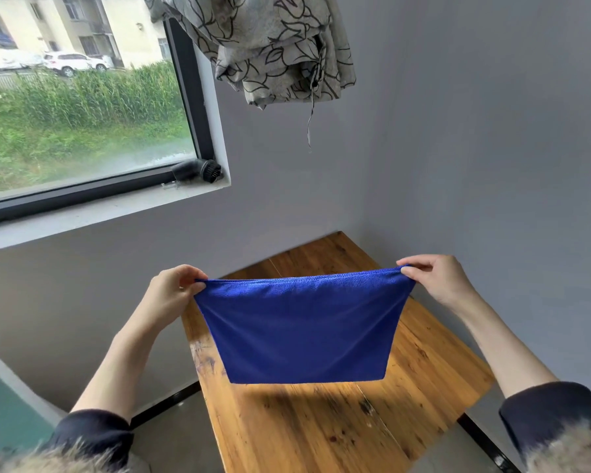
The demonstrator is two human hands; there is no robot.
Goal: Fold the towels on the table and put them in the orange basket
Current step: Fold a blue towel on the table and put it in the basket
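While both hands pinch its top corners, soft blue towel (pixel 304 329) hanging, plank table (pixel 321 425) below

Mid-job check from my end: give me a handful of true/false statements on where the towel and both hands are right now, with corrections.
1. Both hands hold the blue towel by its top corners. True.
2. The towel lies flat on the wooden table. False: it hangs in the air above it.
3. The left hand pinches the towel's left corner. True.
4. The right hand rests on the table. False: it pinches the towel's right corner.
5. The orange basket sits on the table. False: no basket is in view.
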